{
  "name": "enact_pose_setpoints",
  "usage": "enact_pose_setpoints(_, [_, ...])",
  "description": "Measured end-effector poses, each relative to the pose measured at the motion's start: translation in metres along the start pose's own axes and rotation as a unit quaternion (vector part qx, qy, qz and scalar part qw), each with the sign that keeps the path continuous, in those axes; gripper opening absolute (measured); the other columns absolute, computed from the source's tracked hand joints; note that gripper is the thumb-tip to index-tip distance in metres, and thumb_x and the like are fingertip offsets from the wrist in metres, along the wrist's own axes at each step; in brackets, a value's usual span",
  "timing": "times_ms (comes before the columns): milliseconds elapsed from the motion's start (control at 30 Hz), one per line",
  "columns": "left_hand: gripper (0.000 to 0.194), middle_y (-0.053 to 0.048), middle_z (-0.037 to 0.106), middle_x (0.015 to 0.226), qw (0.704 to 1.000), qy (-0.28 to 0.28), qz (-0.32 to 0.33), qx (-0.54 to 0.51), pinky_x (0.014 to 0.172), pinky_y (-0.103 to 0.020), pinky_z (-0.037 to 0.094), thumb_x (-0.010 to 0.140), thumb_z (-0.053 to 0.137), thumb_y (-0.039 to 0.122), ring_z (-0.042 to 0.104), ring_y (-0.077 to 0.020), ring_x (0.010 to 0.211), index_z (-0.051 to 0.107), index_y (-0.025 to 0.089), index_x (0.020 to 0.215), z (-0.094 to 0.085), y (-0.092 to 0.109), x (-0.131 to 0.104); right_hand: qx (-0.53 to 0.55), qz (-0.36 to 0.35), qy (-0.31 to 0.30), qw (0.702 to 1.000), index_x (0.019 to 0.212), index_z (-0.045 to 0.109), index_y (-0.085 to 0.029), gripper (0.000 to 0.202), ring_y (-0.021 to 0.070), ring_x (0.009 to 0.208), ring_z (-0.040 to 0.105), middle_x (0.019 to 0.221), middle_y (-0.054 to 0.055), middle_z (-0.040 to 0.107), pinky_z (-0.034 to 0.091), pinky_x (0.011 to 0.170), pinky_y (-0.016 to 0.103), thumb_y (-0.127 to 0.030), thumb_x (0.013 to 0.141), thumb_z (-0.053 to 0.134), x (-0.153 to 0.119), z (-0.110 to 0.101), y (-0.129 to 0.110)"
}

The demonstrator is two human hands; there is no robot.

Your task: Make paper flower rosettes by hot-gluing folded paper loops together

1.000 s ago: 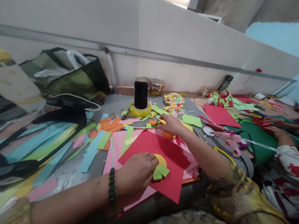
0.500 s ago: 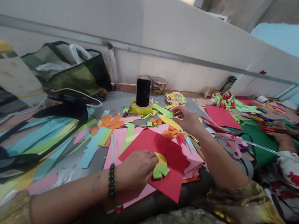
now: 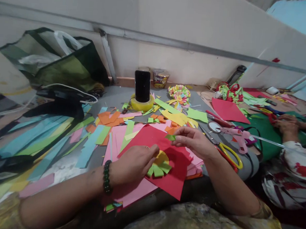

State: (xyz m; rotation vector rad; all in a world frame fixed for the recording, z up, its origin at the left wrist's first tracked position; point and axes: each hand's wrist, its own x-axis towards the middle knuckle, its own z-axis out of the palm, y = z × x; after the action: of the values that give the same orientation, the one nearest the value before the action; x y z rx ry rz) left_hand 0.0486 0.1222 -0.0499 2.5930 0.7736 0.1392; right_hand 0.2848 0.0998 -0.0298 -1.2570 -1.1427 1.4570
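Right hand [image 3: 194, 142] pinches a green paper piece [image 3: 170, 137] over the red sheet [image 3: 177, 170]. Left hand [image 3: 135, 161] sits at the yellow disc [image 3: 163, 158] on that sheet; we cannot tell its grip. Green tabs [image 3: 159, 170] fringe the disc's near edge.

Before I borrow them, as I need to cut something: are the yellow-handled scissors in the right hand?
No, the right hand holds a green paper piece, and the yellow-handled scissors lie to its right.
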Motion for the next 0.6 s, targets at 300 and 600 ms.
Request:
enact_pose_setpoints(300, [0.019, -0.001, 0.065, 0.077, 0.999, -0.021, -0.037, -0.016, 0.064, -0.029, 0.042, 0.102, 0.036, 0.027, 0.059, -0.0186, 0.067, 0.053, 0.021, 0.098, -0.005, 0.000, 0.003, -0.031, 0.002, -0.034, 0.999, 0.075, 0.070, -0.019, 0.039, 0.0130, 0.066, 0.067, 0.072, 0.000, 0.069, 0.056, 0.065, 0.026, -0.048, 0.060, 0.092, -0.003, 0.004, 0.012])
enact_pose_setpoints(600, [0.022, -0.004, 0.070, 0.087, 0.997, -0.078, 0.009, 0.021, 0.070, -0.030, 0.043, 0.092, 0.048, 0.008, 0.064, -0.0204, 0.080, 0.064, 0.019, 0.084, -0.005, -0.001, 0.004, -0.284, -0.195, -0.100, 0.933, 0.085, 0.075, -0.022, 0.006, 0.0191, 0.087, 0.069, 0.092, 0.006, 0.075, 0.056, 0.081, 0.032, -0.027, 0.082, 0.076, -0.009, -0.008, 0.027])
